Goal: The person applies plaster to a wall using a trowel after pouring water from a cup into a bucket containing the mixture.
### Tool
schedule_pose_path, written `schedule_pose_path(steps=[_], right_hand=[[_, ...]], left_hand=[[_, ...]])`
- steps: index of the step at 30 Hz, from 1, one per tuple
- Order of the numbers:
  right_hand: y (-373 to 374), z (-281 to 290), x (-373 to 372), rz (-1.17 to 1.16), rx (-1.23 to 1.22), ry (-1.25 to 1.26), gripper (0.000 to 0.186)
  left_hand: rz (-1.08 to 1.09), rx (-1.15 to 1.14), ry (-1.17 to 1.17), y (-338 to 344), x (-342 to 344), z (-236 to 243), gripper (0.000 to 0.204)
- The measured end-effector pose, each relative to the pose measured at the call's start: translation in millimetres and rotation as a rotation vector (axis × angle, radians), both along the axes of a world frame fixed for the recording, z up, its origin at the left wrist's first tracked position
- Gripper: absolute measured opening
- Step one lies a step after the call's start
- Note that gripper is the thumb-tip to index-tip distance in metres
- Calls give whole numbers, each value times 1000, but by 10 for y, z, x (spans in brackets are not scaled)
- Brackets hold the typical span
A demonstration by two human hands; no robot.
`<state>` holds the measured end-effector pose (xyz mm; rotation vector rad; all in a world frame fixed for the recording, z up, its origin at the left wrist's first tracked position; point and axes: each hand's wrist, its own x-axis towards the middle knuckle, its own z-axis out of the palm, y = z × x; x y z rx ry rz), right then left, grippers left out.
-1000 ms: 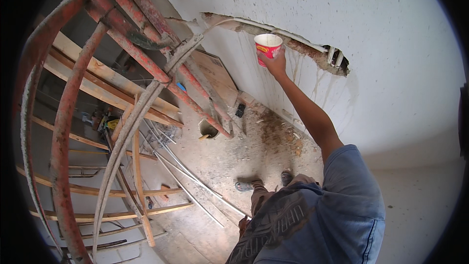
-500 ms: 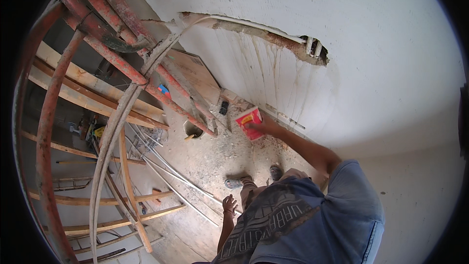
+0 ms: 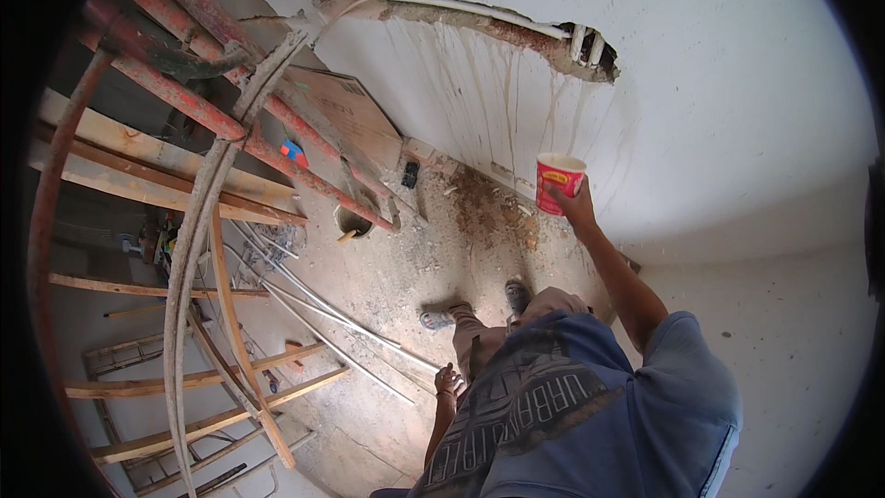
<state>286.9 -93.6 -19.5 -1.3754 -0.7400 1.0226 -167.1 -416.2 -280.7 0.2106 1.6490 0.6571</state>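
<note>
My right hand (image 3: pixel 573 204) grips a red tub (image 3: pixel 559 183) with a pale rim and a yellow patch. It is held upright, mouth up, out in front of the white wall, and what is inside does not show clearly. My left hand (image 3: pixel 449 381) hangs beside my thigh with its fingers loosely bent and apart, holding nothing. Above the tub, a rough groove (image 3: pixel 461 22) is chased into the wall (image 3: pixel 719 101), with white conduit (image 3: pixel 452 3) running along it and short pipe ends (image 3: pixel 586 44) at its right end. Drip streaks mark the wall beneath the groove.
Red scaffold tubes (image 3: pixel 194 99) and timber planks (image 3: pixel 175 194) fill the left side. On the debris-strewn floor are a bucket (image 3: pixel 353 223) with a stick in it, a small black object (image 3: pixel 410 173) and long pale pipes (image 3: pixel 341 314). A brown board (image 3: pixel 346 111) leans against the wall.
My right hand has moved right with the tub, which now stands more upright. A dark, damp-looking patch on the floor by the wall is now visible. My left hand stays low at my side.
</note>
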Motion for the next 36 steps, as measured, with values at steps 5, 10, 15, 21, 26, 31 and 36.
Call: schedule_pose_path(steps=[5,10,15,21,26,31,36], right_hand=[[-655,-745,-123,19,-11,-393,74],[-845,-1152,-195,208,-120,-563,77],[-644,-1789,-777,670,-17,-657,88],[-488,-2260,-1941,1103,90,-494,94],[-477,-2618,-2829,1256,158,-255,98],[-592,-3024,-3370,1371,253,-238,103],[-693,-3446,-3637,1435,-429,-41,86]], left_hand=[[44,-219,-21,-333,-17,-79,76],[82,-207,78,10,338,437,60],[22,-21,345,221,304,284,52],[291,132,-54,1021,375,230,65],[428,204,-606,1480,192,163,76],[682,292,-509,1278,-103,-249,77],[926,262,-391,1025,-345,-649,83]])
